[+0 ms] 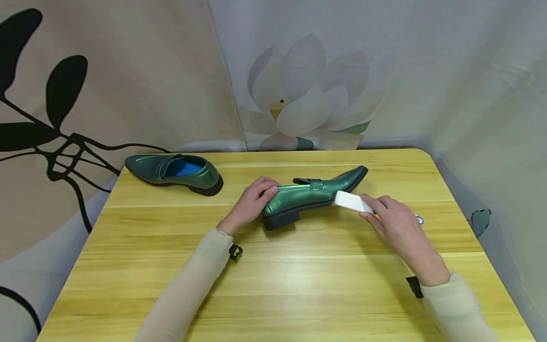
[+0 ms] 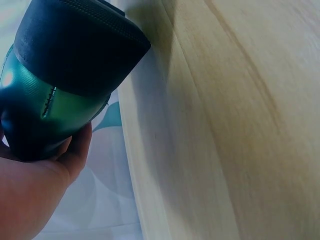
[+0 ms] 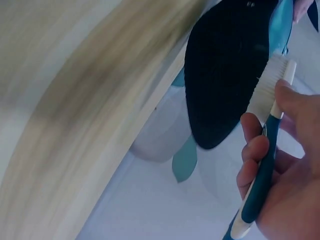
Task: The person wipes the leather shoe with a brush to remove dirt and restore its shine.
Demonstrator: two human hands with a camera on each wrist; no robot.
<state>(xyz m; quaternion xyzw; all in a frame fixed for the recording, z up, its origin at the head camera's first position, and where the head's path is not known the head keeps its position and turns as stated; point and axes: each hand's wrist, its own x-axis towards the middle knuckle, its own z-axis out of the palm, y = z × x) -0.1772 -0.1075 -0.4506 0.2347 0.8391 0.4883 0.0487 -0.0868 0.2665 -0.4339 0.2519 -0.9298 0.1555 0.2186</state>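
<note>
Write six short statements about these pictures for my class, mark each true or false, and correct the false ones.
1. The left hand grips a green loafer near its heel. True.
2. The right hand holds a brush. True.
3. The brush's bristles are black. False: they are white.
4. The second loafer has a blue insole. True.
5. In the head view, both toes point right. False: the second loafer's points left.
6. The second loafer stands at the table's right side. False: it stands at the far left.

Flower-printed curtain (image 1: 171, 71) behind pale wooden table (image 1: 273, 294)
</note>
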